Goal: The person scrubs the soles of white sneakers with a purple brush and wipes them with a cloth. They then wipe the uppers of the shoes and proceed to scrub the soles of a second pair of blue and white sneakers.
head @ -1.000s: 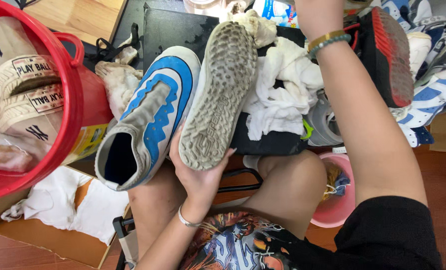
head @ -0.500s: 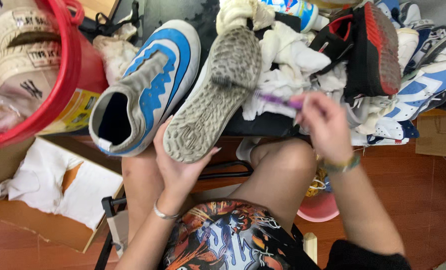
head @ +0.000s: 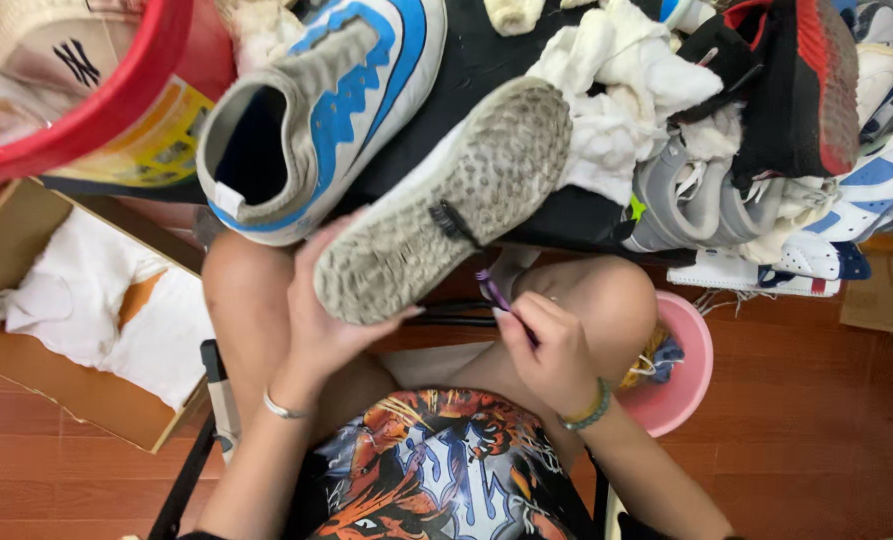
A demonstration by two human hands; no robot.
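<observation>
A: What sits closest to the camera?

B: The right hand (head: 552,355), curled tight around a thin purple-handled brush (head: 499,300). The dark bristle head lies against the sole just above that hand.

A: And the other hand?

B: The left hand (head: 332,310) is cupped under the heel of a dirty grey-soled shoe (head: 447,200), fingers wrapped up the far side, thumb across the near edge. The shoe is sole-up and slants away from that hand toward the upper right.

A: What lies beyond the hands?

B: Just past the left hand's fingertips, a grey and blue shoe (head: 317,110) lies with its opening facing the camera, beside the held one. Further out to the left of it is a red tub (head: 117,95) with a cream cap inside.

A: And on the right-hand side?

B: Below and right of the right hand, a pink basin (head: 692,370) stands on the wooden floor. Above that hand, white rags (head: 627,110) are heaped on a dark table (head: 497,50), with a pile of other shoes (head: 767,190) farther right.
</observation>
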